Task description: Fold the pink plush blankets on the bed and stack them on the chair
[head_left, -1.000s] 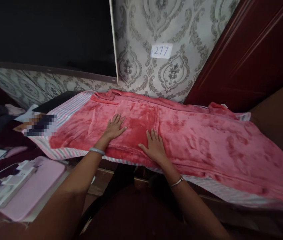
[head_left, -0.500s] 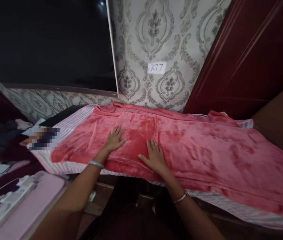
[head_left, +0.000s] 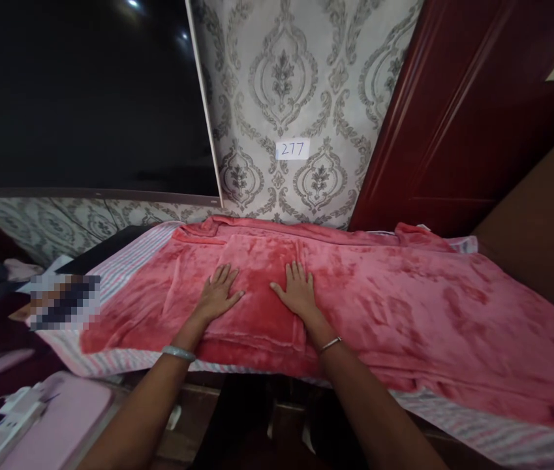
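A pink-red plush garment (head_left: 365,294) lies spread out over a striped cloth (head_left: 130,264). Near its middle is a squarish patch, perhaps a pocket or a folded panel (head_left: 261,323); I cannot tell which. My left hand (head_left: 218,295) rests flat on the left part of this patch, fingers spread. On the patch's right side lies my right hand (head_left: 297,290), palm down with its fingers stretched forward. Neither hand grips the fabric. A pale bangle (head_left: 179,353) circles my left wrist and a thin bracelet (head_left: 330,344) my right.
Behind the cloth rises a patterned wall with a paper label (head_left: 292,149) reading 277. A large dark screen (head_left: 85,98) hangs at the left, and a dark red door (head_left: 433,130) stands at the right. At lower left, a white power strip (head_left: 7,424) lies on a pink surface (head_left: 68,414).
My right hand has slid forward across the plush fabric, away from me. The left hand stays flat in about the same place. The camera view has shifted a little.
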`<action>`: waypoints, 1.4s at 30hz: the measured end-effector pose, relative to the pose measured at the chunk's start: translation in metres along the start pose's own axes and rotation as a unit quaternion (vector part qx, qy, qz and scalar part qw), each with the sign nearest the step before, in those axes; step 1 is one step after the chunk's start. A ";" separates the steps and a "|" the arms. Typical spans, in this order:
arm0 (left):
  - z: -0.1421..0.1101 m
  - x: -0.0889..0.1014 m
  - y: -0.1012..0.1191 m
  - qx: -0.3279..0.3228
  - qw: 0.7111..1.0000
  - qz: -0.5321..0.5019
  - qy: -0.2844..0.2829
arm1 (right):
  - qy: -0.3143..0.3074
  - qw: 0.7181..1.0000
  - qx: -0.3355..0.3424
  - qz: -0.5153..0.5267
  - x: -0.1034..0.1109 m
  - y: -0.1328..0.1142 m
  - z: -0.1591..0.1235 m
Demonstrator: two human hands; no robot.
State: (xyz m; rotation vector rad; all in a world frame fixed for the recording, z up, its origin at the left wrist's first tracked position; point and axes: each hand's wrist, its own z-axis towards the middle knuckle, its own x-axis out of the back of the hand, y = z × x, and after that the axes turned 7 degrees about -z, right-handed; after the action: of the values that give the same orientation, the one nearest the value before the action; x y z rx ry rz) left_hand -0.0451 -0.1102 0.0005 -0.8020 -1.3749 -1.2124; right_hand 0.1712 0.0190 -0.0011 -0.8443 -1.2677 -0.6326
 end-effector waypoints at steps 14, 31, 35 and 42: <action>0.050 0.014 0.076 -0.100 0.995 -0.003 -0.030 | 0.010 1.000 0.003 -0.004 -0.007 0.003 0.001; 0.049 -0.018 0.072 -0.024 0.999 0.018 0.025 | 0.012 1.000 0.003 -0.025 -0.006 0.002 -0.003; 0.047 -0.006 0.052 0.082 0.996 0.038 0.022 | 0.008 1.000 0.002 -0.020 -0.006 0.002 -0.003; 0.037 0.004 0.029 0.149 0.988 0.038 0.024 | -0.016 1.000 -0.002 -0.008 -0.001 0.001 -0.002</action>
State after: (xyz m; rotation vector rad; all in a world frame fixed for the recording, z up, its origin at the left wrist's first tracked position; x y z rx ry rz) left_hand -0.0291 -0.0685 0.0149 -0.6035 -1.4314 -0.9328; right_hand 0.1730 0.0180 -0.0022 -0.8507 -1.3032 -0.6358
